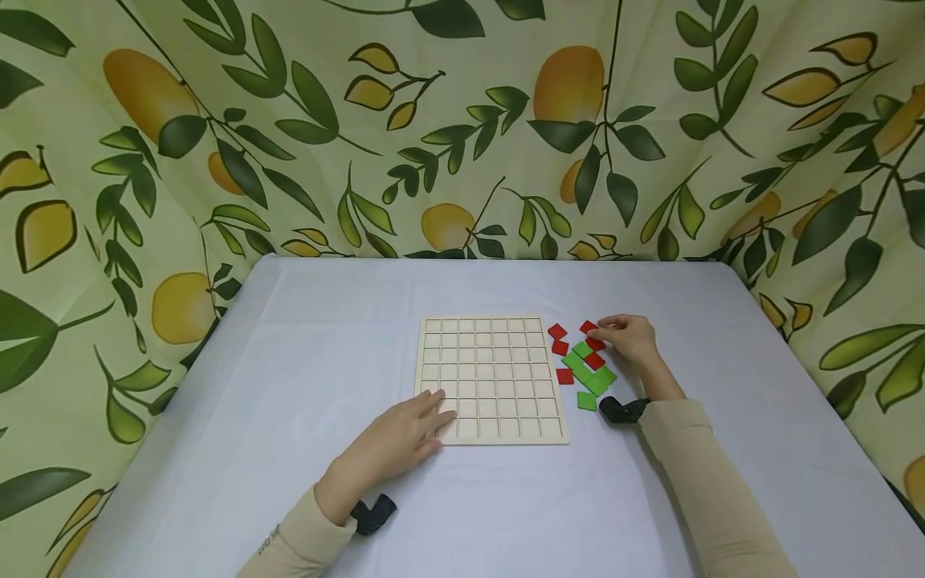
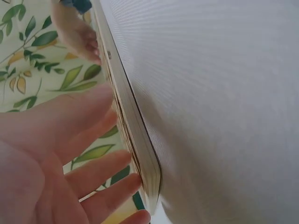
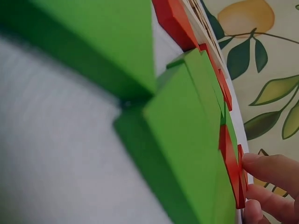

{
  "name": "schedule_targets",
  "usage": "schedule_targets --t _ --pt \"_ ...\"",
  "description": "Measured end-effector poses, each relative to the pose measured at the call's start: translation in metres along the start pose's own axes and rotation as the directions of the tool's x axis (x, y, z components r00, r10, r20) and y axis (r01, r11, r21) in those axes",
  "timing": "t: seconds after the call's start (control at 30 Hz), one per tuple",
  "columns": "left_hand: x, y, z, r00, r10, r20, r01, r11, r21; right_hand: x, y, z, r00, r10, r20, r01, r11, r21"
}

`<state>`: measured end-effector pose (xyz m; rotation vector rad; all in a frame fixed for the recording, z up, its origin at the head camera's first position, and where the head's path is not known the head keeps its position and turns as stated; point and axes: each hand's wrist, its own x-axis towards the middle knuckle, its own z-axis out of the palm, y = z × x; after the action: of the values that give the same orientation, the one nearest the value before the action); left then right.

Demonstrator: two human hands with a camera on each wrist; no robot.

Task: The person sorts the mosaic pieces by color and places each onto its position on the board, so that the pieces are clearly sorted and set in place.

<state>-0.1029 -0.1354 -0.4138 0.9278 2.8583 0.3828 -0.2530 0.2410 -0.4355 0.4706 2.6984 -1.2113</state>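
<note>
A square wooden grid board (image 1: 491, 380) lies flat on the table. My left hand (image 1: 405, 433) rests on its near left corner with fingers spread; the left wrist view shows the fingers (image 2: 105, 172) along the board's edge (image 2: 135, 126). To the right of the board is a loose group of flat square tiles, some red (image 1: 564, 376), others green (image 1: 587, 400). At the far side of that group my right hand (image 1: 632, 341) pinches at a red tile (image 3: 241, 175) with thumb and fingertips. Its grip is partly hidden. Large green tiles (image 3: 187, 135) fill the right wrist view's foreground.
A white cloth (image 1: 325, 337) covers the table. Behind and beside it hangs a curtain (image 1: 448, 144) printed with fruit and leaves. Several tiles overlap or touch one another near the board's right edge. A black wrist device (image 1: 623, 410) sits by the right wrist.
</note>
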Motion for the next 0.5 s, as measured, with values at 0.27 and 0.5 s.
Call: schedule_targets --t 0.27,0.5 --pt "-0.0002 -0.0003 0.0003 1.0 -0.016 0.007 0.016 1.0 0.002 0.0019 -0.0021 0.0004 1.0 0.027 -0.002 -0.027 1.0 -0.008" --pt "-0.0009 -0.0019 0.0031 1.0 -0.012 0.008 0.012 1.0 -0.001 0.0037 -0.0033 0.0017 0.999 0.039 0.002 -0.039 0.999 -0.016"
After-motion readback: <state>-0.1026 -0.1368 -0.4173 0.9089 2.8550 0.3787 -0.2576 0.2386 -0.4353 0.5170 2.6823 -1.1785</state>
